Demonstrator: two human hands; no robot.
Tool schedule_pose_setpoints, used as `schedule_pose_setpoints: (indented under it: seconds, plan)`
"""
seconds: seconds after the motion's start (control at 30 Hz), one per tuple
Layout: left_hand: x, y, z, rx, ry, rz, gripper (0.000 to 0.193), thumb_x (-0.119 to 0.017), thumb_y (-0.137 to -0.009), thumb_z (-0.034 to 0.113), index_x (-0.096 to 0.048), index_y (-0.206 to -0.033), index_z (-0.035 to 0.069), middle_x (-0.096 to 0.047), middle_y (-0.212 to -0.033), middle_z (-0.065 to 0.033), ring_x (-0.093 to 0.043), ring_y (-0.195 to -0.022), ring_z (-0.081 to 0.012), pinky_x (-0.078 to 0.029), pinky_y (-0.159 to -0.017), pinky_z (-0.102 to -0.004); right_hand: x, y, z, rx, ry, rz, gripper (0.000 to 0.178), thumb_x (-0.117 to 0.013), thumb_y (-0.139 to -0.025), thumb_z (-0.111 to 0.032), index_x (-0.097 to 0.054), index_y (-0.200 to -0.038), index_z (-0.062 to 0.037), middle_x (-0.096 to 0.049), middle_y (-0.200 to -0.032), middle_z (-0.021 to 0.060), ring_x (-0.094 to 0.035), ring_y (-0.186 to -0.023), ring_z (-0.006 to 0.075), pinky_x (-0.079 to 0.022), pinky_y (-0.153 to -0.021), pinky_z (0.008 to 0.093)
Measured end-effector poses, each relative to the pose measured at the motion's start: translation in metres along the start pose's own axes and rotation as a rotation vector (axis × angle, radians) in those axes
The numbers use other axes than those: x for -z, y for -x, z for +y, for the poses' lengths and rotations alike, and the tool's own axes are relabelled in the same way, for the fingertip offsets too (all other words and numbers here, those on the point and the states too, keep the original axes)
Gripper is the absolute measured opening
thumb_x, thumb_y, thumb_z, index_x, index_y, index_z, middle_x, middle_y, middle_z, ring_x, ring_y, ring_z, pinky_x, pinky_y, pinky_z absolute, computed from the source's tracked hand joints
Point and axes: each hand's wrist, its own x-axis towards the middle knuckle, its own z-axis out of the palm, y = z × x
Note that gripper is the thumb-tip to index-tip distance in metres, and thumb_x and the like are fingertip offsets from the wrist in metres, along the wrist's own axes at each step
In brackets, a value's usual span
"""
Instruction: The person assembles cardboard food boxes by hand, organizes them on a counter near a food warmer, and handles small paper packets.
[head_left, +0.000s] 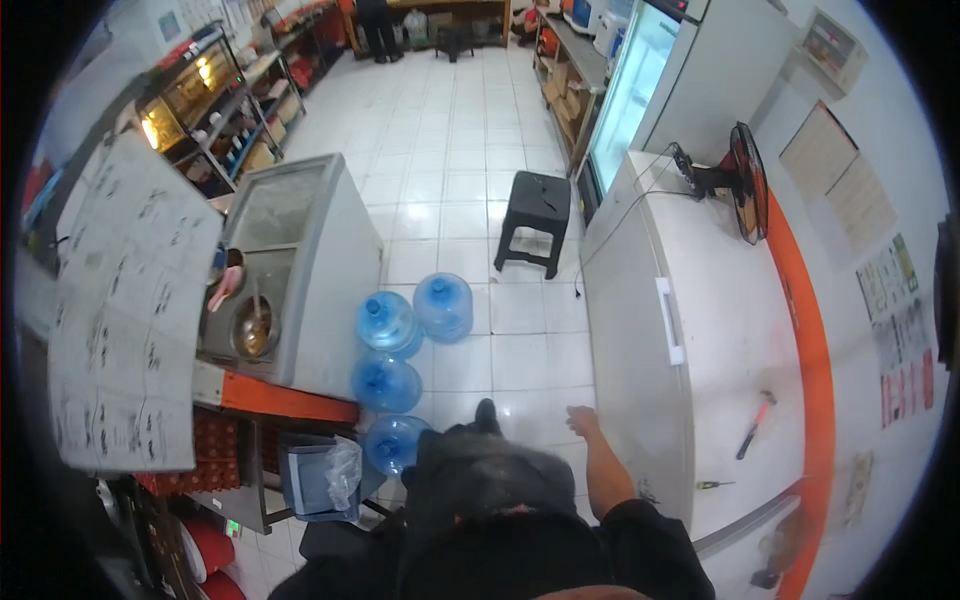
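Note:
My right hand [580, 420] hangs low over the tiled floor, its fingers loosely bent and a little apart, with nothing visible in them. It is beside the side wall of a white chest freezer [640, 350] without touching it. On that freezer's top lie a hammer [757, 425] with a reddish handle and a small screwdriver [714, 485]. My left hand is out of view; only a dark sleeve shows on that side. Left of my feet stand several large blue water jugs [387, 323], clear of both hands.
A black plastic stool [537, 200] stands ahead on white tiles. At left are a glass-topped freezer [335, 270] with a metal bowl [254, 326], a hanging printed sheet [135, 300] and a grey bin [315, 480]. A fan [748, 185] sits at right. Another person [376, 28] stands far back.

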Motion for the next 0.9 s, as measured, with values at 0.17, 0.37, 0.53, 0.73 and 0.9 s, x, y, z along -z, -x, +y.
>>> schedule_pose_setpoints:
  seconds: [0.17, 0.37, 0.53, 0.73, 0.9]
  plan:
    - [0.036, -0.107, 0.223, -0.288, -0.082, 0.056, 0.018, -0.064, -0.087, 0.020, -0.073, -0.092, 0.006, -0.069, -0.079, -0.0076, -0.065, -0.064, -0.0179, -0.050, -0.052, -0.0351, 0.012, -0.039, -0.076, -0.592, -0.173, 0.170, 0.030, -0.070, -0.092, -0.032, -0.067, -0.100, -0.0034, -0.069, -0.077, 0.0121, -0.059, -0.053, 0.0181, -0.042, -0.042, 0.0319]
    - [0.084, -0.241, 0.640, -0.906, -0.160, 0.290, 0.023, -0.064, -0.092, 0.024, -0.071, -0.100, 0.004, -0.071, -0.085, -0.0075, -0.065, -0.069, -0.0151, -0.050, -0.056, -0.0312, 0.090, -0.170, 0.006, -0.501, 0.438, -0.273, 0.026, -0.070, -0.085, -0.028, -0.066, -0.095, -0.0048, -0.068, -0.078, 0.0106, -0.070, -0.077, 0.0264, -0.055, -0.068, 0.0418]
    - [0.089, -0.268, 0.903, -1.113, 0.129, 0.298, 0.027, -0.065, -0.092, 0.026, -0.071, -0.103, 0.002, -0.072, -0.088, -0.0074, -0.065, -0.075, -0.0142, -0.052, -0.064, -0.0314, 0.146, -0.383, -0.147, -0.246, 0.536, -0.337, 0.029, -0.059, -0.093, -0.031, -0.066, -0.101, -0.0039, -0.067, -0.091, 0.0131, -0.066, -0.088, 0.0280, -0.053, -0.074, 0.0416]
    - [0.061, -0.274, 0.959, -0.541, 0.280, 0.377, 0.026, -0.066, -0.090, 0.026, -0.071, -0.094, 0.001, -0.070, -0.079, -0.0064, -0.065, -0.070, -0.0157, -0.050, -0.061, -0.0340, 0.198, -0.743, -0.412, 0.486, 0.555, -0.461, 0.034, -0.049, -0.099, -0.031, -0.066, -0.104, -0.0028, -0.067, -0.101, 0.0162, -0.064, -0.094, 0.0304, -0.050, -0.078, 0.0448]
    - [-0.009, -0.278, 0.901, 0.054, 0.988, 0.346, 0.026, -0.066, -0.086, 0.032, -0.072, -0.098, 0.009, -0.069, -0.084, -0.0062, -0.067, -0.079, -0.0191, -0.053, -0.065, -0.0407, 0.199, -1.254, -0.526, 0.799, 0.664, -0.218, 0.020, -0.057, -0.092, -0.021, -0.066, -0.094, -0.0033, -0.065, -0.073, 0.0080, -0.064, -0.062, 0.0229, -0.052, -0.054, 0.0375]
